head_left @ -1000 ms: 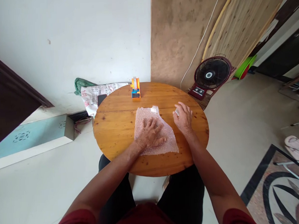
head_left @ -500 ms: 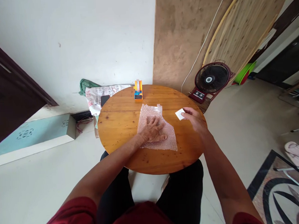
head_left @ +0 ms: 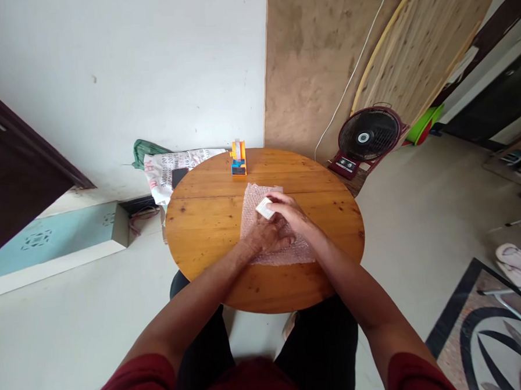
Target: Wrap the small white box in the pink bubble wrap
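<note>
A sheet of pinkish bubble wrap lies flat on the round wooden table. My left hand rests on it with the palm down and fingers stretched out, partly covered by the other hand. Above it, my right hand pinches a small white square box between thumb and fingers. The box is held over the left fingers; whether it touches them I cannot tell.
An orange and blue tape dispenser stands at the table's far edge. Behind the table on the right is a dark red fan. A printed white sack leans at the back left, by the wall.
My right hand has moved left with the small white box, from beside the bubble wrap to over it. My left hand stays flat on the wrap.
</note>
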The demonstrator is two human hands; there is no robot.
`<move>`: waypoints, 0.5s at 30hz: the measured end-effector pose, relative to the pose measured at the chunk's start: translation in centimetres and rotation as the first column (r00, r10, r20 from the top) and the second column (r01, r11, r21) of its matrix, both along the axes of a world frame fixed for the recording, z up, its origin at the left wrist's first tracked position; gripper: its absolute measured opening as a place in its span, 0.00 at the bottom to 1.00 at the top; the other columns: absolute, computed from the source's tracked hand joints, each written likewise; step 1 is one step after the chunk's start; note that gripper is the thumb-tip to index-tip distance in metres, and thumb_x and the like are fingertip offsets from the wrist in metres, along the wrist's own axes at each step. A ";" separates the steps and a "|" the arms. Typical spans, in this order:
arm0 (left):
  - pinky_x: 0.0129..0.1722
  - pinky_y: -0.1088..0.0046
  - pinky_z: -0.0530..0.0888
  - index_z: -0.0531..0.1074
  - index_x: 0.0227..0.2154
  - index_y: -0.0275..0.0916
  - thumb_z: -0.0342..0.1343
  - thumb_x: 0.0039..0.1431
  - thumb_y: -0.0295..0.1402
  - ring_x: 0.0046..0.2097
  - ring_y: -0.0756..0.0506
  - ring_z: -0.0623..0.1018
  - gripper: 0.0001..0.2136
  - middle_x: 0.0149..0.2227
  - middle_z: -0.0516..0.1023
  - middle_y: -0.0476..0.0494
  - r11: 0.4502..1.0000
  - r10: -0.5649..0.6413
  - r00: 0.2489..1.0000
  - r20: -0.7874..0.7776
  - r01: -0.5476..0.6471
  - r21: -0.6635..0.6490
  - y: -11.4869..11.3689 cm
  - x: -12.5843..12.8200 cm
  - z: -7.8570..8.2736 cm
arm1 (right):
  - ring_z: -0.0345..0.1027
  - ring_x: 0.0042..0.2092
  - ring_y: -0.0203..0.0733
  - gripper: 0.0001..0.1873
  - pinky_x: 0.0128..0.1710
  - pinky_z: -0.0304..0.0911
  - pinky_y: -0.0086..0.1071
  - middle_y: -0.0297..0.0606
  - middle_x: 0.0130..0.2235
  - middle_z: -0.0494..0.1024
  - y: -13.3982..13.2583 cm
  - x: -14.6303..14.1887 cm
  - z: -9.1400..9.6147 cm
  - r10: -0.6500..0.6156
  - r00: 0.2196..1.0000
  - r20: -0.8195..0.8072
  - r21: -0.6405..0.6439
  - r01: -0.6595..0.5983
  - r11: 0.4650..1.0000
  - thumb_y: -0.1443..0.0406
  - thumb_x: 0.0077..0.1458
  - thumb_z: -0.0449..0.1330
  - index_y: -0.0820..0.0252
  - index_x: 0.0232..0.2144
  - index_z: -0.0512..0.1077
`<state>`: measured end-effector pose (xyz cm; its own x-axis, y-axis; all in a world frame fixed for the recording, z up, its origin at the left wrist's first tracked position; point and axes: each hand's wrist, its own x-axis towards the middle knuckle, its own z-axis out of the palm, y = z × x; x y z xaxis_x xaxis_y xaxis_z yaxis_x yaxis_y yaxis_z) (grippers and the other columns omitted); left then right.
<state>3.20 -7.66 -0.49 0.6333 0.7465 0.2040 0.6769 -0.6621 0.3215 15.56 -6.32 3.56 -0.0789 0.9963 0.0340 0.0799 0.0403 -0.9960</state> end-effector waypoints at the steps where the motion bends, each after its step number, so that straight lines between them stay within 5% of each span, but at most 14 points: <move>1: 0.64 0.33 0.46 0.63 0.63 0.46 0.53 0.58 0.54 0.69 0.25 0.51 0.33 0.68 0.58 0.35 0.999 -0.051 0.998 -0.034 0.051 -0.003 -0.1 -0.2 0.0 | 0.72 0.43 0.43 0.17 0.47 0.64 0.36 0.32 0.39 0.79 0.4 1.1 -0.4 -0.058 0.998 -0.029 0.005 0.058 0.998 0.60 0.42 0.65 0.55 0.38 0.77; 7: 0.63 0.31 0.39 0.59 0.66 0.43 0.50 0.59 0.58 0.70 0.23 0.47 0.37 0.70 0.51 0.30 0.988 -0.129 0.991 0.021 0.130 -0.079 0.2 -0.8 0.0 | 0.72 0.42 0.44 0.19 0.46 0.66 0.37 0.33 0.39 0.79 0.0 6.1 -1.7 -0.199 0.959 -0.200 -0.034 0.197 0.980 0.58 0.40 0.67 0.54 0.37 0.76; 12: 0.66 0.50 0.57 0.68 0.59 0.40 0.48 0.66 0.39 0.67 0.37 0.62 0.21 0.67 0.60 0.36 0.970 -0.004 0.952 0.306 0.079 -0.231 2.2 -2.6 0.2 | 0.72 0.45 0.45 0.23 0.50 0.65 0.40 0.33 0.41 0.79 -0.7 6.8 -3.1 -0.135 0.987 -0.090 0.046 0.139 0.989 0.60 0.39 0.69 0.53 0.41 0.76; 15: 0.66 0.53 0.59 0.73 0.52 0.40 0.55 0.57 0.32 0.65 0.37 0.64 0.19 0.63 0.67 0.38 0.971 0.034 0.961 0.273 0.033 -0.236 3.3 -3.6 0.3 | 0.72 0.48 0.47 0.26 0.52 0.65 0.42 0.34 0.46 0.79 -1.1 6.9 -3.2 -0.067 0.997 0.045 0.086 0.063 0.994 0.59 0.42 0.69 0.52 0.46 0.75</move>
